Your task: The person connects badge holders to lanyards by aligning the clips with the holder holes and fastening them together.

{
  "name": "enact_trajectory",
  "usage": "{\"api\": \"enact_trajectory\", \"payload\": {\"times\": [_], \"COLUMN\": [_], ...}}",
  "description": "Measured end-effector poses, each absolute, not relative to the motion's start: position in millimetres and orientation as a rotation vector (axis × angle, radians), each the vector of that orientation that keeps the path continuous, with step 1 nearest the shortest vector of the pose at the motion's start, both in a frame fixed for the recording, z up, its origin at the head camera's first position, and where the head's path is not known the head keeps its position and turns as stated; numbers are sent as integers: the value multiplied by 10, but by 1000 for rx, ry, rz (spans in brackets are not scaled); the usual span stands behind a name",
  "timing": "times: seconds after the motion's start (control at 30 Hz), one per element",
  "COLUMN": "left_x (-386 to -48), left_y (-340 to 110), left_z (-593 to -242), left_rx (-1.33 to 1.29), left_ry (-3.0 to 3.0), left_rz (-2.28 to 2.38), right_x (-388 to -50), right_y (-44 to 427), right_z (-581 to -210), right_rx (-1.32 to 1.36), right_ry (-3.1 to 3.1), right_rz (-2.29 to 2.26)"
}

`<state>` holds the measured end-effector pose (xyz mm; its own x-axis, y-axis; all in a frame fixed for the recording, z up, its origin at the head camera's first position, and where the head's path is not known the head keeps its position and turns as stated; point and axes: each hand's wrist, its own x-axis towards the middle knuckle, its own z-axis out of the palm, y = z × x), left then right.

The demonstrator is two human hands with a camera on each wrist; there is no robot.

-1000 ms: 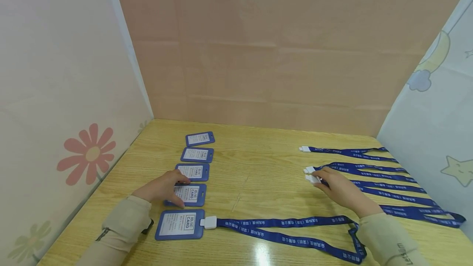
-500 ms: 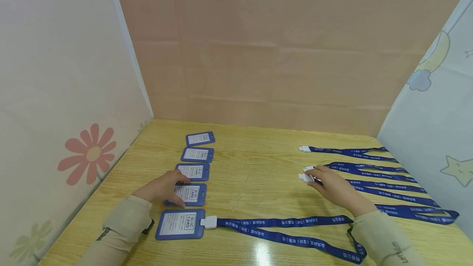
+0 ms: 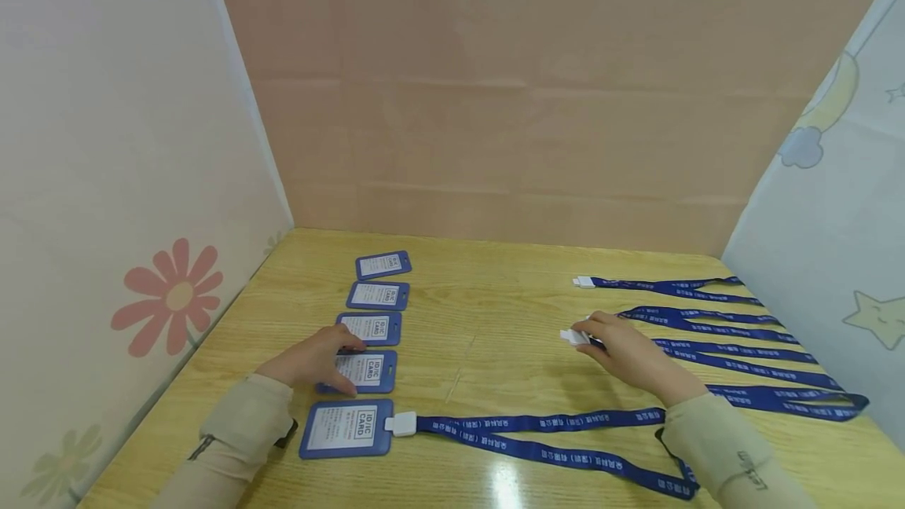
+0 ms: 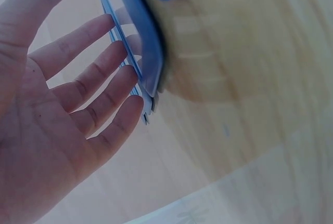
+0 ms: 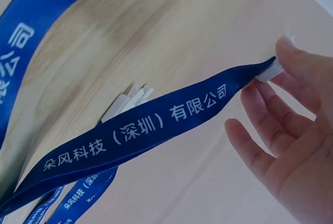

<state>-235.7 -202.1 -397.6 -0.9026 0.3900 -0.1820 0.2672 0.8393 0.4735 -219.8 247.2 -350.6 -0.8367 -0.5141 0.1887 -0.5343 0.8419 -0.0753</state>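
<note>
My left hand [image 3: 318, 356] rests over the left part of a blue badge holder [image 3: 373, 371], thumb and fingers spread at its sides. In the left wrist view, the fingers look relaxed beside the blue edge of badge holders [image 4: 151, 52]. On the right, my right hand [image 3: 632, 352] pinches the white clip [image 3: 573, 336] of a navy lanyard between thumb and index finger. Its printed strap [image 5: 140, 125] trails from the clip in the right wrist view, the other fingers loosely bent. Nearest the front lies a badge holder [image 3: 345, 429] joined to a lanyard [image 3: 523, 424].
Farther back on the left, several blue badge holders [image 3: 378, 295] lie in a column. More navy lanyards [image 3: 679, 287] are spread on the right, white clips toward the middle. Wooden table [image 3: 488, 297]; a flowered sheet [image 3: 141, 179] hangs on the left and a tan one [image 3: 530, 100] behind.
My right hand has moved left, drawing the lanyard's white clip away from the neighbouring one. The left hand stays nearly still.
</note>
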Motion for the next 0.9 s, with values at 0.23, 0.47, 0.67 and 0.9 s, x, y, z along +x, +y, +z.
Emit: {"api": "enact_trajectory", "payload": {"times": [0.23,0.47,0.67,0.9], "left_x": [-2360,-2357,-2343,-2328], "left_y": [-2023,-2017,-2011,-2014], "left_z": [-3985,-3973,-3968,-3961], "left_rx": [494,438,424,443], "left_ry": [2753,2751,2749,2743], "left_rz": [642,635,634,634], "right_x": [-2233,-2268,-2285,-2306], "right_y": [2392,2306,2233,2152], "right_z": [-3532,-3550,-3559,-3586], "right_rx": [843,856,868,921], "right_ry": [-2883,-2896,-2915,-2897], "right_rz": [208,190,212,234]}}
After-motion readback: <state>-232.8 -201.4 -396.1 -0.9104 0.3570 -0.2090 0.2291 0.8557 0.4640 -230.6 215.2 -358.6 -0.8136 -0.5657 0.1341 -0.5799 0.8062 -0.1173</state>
